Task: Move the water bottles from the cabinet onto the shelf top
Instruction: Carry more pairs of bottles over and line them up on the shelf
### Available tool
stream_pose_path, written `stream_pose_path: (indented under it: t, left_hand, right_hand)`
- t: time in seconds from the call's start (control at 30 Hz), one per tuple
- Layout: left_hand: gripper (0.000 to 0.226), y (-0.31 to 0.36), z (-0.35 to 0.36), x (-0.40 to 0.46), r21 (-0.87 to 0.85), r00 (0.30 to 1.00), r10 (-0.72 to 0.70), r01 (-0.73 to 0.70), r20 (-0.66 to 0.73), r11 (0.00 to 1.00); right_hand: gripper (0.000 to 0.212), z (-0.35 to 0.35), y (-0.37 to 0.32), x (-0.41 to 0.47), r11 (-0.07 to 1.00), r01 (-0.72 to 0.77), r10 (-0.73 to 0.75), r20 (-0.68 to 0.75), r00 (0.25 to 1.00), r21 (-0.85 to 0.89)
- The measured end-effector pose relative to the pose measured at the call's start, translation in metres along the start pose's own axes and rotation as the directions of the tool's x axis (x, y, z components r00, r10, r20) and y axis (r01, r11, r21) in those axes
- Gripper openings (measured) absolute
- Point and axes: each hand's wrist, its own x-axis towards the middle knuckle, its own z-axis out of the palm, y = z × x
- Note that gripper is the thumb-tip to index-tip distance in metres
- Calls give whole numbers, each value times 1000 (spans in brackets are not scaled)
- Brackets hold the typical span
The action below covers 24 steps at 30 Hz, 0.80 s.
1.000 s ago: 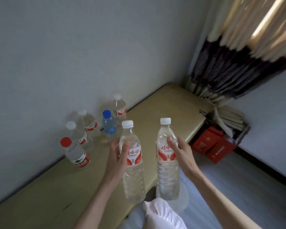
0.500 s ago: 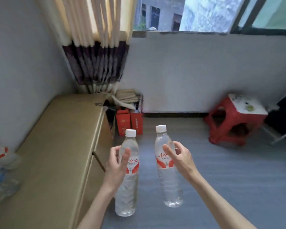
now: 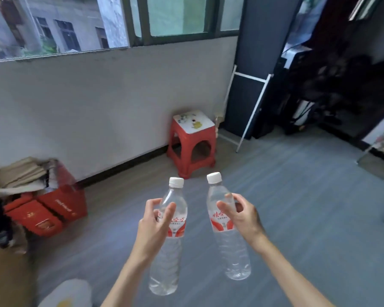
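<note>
The left hand (image 3: 152, 220) has its grip curled round the left water bottle (image 3: 170, 238), the right hand (image 3: 242, 214) round the right water bottle (image 3: 227, 231). Both bottles stand near upright, caps up, held over the floor (image 3: 308, 207), forearms extended forward.

Soft daylight, wide-angle view with smeared edges

Light comes in through the window (image 3: 111, 21) at 11 o'clock, leaving the wall (image 3: 111, 103) below it evenly lit and the floor (image 3: 308, 207) with a pale sheen. The recess at 2 o'clock is dark and murky. Straight lines bow outward; the boxes (image 3: 51, 209) at 9 o'clock are blurred, the centre fairly sharp.
</note>
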Motion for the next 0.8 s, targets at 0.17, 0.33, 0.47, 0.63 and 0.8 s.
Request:
stream_pose_path:
  t: [0.17, 0.33, 0.47, 0.63, 0.8]
  left_hand:
    - [28, 39, 106, 38, 33, 981, 74, -81, 178, 996]
    - [27, 69, 217, 83, 48, 928, 123, -149, 353, 988]
    - [41, 98, 310, 130, 35, 867, 131, -168, 481, 985]
    - [58, 157, 424, 196, 24, 792, 170, -227, 586, 974]
    - [37, 205, 530, 240, 9, 720, 200, -276, 665, 961]
  right_hand:
    - [65, -94, 29, 21, 992, -71, 92, -199, 976, 108]
    - [60, -177, 61, 56, 970, -99, 177, -365, 914, 222]
    - [47, -249, 85, 98, 966, -114, 208, -443, 872, 231]
    - [30, -346, 102, 159, 961, -133, 247, -540, 805, 242]
    - [22, -430, 119, 196, 943, -128, 305, -642, 703, 308]
